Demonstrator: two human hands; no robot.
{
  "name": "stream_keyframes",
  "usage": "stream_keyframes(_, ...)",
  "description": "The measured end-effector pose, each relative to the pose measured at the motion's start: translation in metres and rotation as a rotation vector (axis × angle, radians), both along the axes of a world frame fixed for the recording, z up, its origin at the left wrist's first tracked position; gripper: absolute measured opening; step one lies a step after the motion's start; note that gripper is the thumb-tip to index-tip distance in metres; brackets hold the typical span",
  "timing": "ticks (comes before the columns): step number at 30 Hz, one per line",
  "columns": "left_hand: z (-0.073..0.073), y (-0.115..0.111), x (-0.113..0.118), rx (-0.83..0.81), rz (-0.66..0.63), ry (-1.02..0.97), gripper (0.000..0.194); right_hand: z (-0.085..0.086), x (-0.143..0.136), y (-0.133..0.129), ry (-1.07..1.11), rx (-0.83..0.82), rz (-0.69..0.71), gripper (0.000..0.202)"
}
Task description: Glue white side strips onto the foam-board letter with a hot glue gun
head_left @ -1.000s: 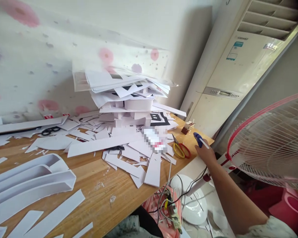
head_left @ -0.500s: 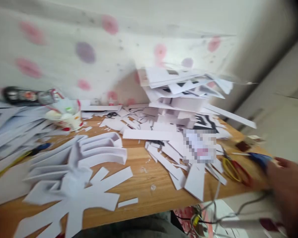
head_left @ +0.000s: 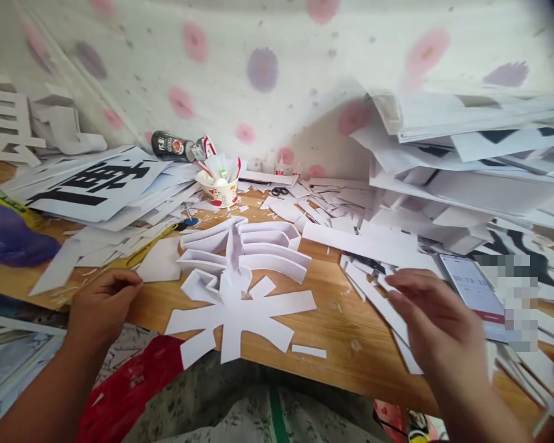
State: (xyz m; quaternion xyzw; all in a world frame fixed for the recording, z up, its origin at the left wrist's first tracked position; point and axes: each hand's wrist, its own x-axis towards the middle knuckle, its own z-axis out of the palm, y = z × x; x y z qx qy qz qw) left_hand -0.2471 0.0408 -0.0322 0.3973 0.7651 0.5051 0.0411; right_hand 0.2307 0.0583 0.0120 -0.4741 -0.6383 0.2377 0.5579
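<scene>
As the table [head_left: 327, 329] spans the view, its right rear bears a stack [head_left: 484, 184] of white sheets. White model [head_left: 233, 301] lies near the front edge, between the hands, apart from both. Right hand [head_left: 443, 314] over scraps [head_left: 383, 307]: thumb and fingers parted. Left hand [head_left: 104, 304] at the front edge: fingers curled, tips close; cannot tell whether they grip anything. Phone [head_left: 471, 289] just beside right hand; cup [head_left: 221, 194] behind model; loose strip [head_left: 309, 351] near model's lower right.

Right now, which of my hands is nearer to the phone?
Right: the right hand is just left of the phone; the left hand is farther, across the white cut-out piece.
</scene>
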Motion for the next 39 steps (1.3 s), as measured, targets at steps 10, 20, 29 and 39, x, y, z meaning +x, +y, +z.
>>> stream_keyframes(10, -0.009, -0.012, -0.004, -0.041, -0.045, 0.051, 0.018, 0.014, -0.129, 0.035, -0.412, 0.086, 0.495, 0.016)
stream_keyframes(20, 0.002, -0.02, 0.016, -0.056, -0.269, 0.303, 0.03, -0.029, -0.141, 0.047, -0.842, 0.0, 0.566, 0.031)
stream_keyframes(29, 0.018, -0.017, 0.046, -0.293, -0.506, 0.428, 0.034, -0.019, -0.135, 0.043, -0.978, -0.063, 0.573, 0.029)
stream_keyframes(39, 0.016, -0.024, 0.097, -0.219, -0.642, 0.303, 0.024, -0.004, -0.12, 0.044, -0.745, 0.083, 0.593, 0.039)
